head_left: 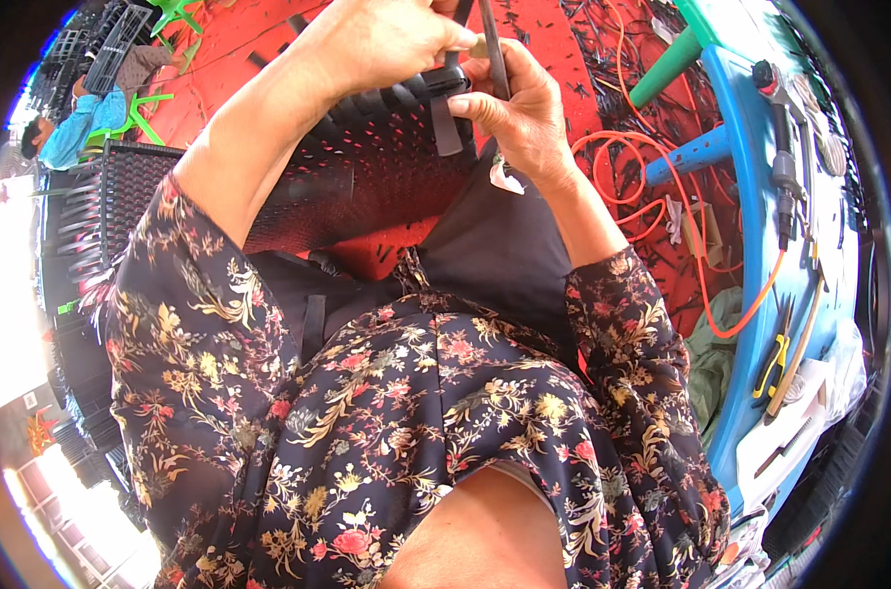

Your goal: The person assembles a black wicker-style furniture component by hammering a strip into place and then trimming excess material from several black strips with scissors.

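Note:
A black woven panel point(372, 162) of flat strips lies in front of me, over my knees, with red showing through its gaps. My left hand point(392, 47) is at its far edge, thumb and fingers closed at a dark flat strip. Beside it, my right hand point(519, 110) curls round the same area, with a dark strip point(495, 54) rising between its thumb and fingers. A short grey strip end point(446, 133) hangs down at the panel's corner, by my right thumb. A scrap of white material point(506, 177) hangs below my right wrist. The fingertips of my left hand are partly hidden.
On my right stands a blue table point(725, 422) holding a black air tool point(785, 162) on an orange hose point(706, 319), and yellow-handled cutters point(774, 363). Black scraps litter the red floor point(602, 59). Another woven piece point(141, 191) and a person in blue point(78, 128) are at left.

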The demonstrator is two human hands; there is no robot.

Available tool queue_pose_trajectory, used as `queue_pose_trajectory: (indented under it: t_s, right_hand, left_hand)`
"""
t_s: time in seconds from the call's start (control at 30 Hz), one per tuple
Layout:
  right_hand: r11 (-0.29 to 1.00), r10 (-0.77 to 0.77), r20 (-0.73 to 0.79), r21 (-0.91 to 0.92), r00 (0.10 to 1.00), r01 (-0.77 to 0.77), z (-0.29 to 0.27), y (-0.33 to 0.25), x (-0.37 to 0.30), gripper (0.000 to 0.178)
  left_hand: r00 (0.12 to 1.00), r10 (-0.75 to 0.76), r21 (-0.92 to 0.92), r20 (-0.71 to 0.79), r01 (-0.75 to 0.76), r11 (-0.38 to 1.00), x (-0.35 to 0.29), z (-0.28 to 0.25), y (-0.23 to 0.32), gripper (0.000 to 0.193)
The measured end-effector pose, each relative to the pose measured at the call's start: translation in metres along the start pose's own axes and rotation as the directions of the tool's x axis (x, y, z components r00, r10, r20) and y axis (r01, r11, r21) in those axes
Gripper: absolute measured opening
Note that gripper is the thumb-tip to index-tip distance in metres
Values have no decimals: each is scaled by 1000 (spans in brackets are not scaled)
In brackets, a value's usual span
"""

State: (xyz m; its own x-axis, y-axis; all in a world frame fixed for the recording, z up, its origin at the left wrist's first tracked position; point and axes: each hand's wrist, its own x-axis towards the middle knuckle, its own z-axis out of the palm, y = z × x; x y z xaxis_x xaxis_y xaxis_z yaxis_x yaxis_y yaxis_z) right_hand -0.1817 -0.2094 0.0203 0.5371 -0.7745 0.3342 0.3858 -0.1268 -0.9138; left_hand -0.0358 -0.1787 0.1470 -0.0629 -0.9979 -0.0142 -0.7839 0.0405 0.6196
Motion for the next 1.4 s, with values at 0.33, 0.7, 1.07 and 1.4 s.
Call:
queue_pose_trajectory:
  t_s: [0.33, 0.7, 1.07, 1.4]
  right_hand:
    - [967, 250, 59, -69, 966, -246, -7, -24, 7, 47]
    - [964, 248, 60, 81, 967, -252, 10, -42, 24, 31]
    - [905, 319, 55, 279, 946, -321, 5, -31, 29, 19]
    - [926, 317, 33, 205, 948, -317, 8, -47, 32, 23]
  left_hand:
    - [986, -165, -596, 27, 149, 789, -3, 28, -35, 9]
    - [834, 5, -175, -551, -121, 977, -30, 18, -12, 11]
    - [620, 425, -192, -660, -686, 702, -74, 53, 16, 33]
    - [950, -43, -669, -310, -186, 719, -41, 24, -17, 43]
